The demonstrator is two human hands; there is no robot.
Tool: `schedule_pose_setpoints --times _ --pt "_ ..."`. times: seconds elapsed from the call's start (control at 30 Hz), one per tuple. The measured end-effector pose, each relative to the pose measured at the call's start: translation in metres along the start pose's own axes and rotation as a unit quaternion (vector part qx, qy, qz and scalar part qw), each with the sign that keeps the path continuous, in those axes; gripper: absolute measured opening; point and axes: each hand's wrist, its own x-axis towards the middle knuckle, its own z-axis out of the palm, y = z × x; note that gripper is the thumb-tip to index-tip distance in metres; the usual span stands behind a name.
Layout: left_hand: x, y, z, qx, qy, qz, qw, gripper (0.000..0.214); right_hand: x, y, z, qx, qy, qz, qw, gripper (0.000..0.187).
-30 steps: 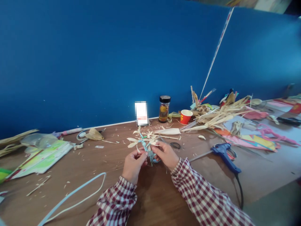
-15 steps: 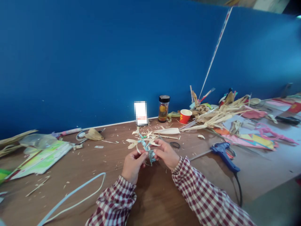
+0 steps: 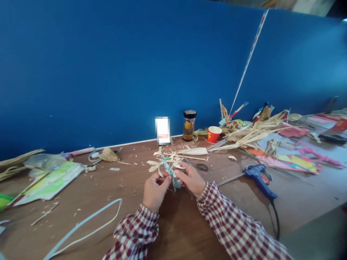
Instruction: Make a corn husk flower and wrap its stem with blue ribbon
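Note:
Between my hands is a small flower stem (image 3: 167, 167) wrapped in light blue, with pale corn-husk petals (image 3: 154, 165) branching off it. My left hand (image 3: 155, 189) pinches its lower part from the left with thumb and forefinger. On the other side my right hand (image 3: 192, 177) closes thumb and fingers on the stem near a light blue strip (image 3: 177, 183) at its bottom. Fingers hide part of the stem. Just beyond my right hand lie scissors (image 3: 202, 167), their blades partly covered by husk.
A blue glue gun (image 3: 257, 177) lies to the right, its cord running toward me. Behind stand a dark-lidded jar (image 3: 189, 126) and a red paper cup (image 3: 214, 134). Dried corn husks (image 3: 252, 134) heap at back right. A pale blue looped strip (image 3: 84, 224) lies front left.
My fingers have shifted slightly on the lower stem, and the light blue strip at its bottom has changed shape. The rest of the table looks the same.

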Motion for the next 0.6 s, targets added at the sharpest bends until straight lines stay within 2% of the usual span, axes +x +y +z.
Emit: schedule_pose_setpoints --times 0.13,0.23,0.33,0.43,0.6 --pt "-0.003 -0.004 0.002 0.037 -0.005 0.053 0.998 0.024 -0.001 -0.001 0.003 0.023 -0.003 -0.011 1.000 0.021" --pt "-0.004 -0.002 0.003 0.046 -0.013 0.062 0.997 0.022 -0.003 -0.002 0.005 0.012 -0.003 -0.018 1.000 0.019" --pt "-0.005 0.004 0.004 0.025 -0.033 0.042 0.998 0.023 -0.002 -0.002 0.006 0.038 0.013 0.006 0.999 0.019" --pt "-0.007 0.009 0.006 -0.039 -0.053 0.003 0.998 0.026 -0.001 0.000 0.005 0.092 0.029 0.052 0.994 0.023" --pt "-0.007 0.011 0.006 -0.140 -0.022 -0.063 0.988 0.029 0.001 -0.001 0.002 0.165 0.044 0.079 0.982 0.027"
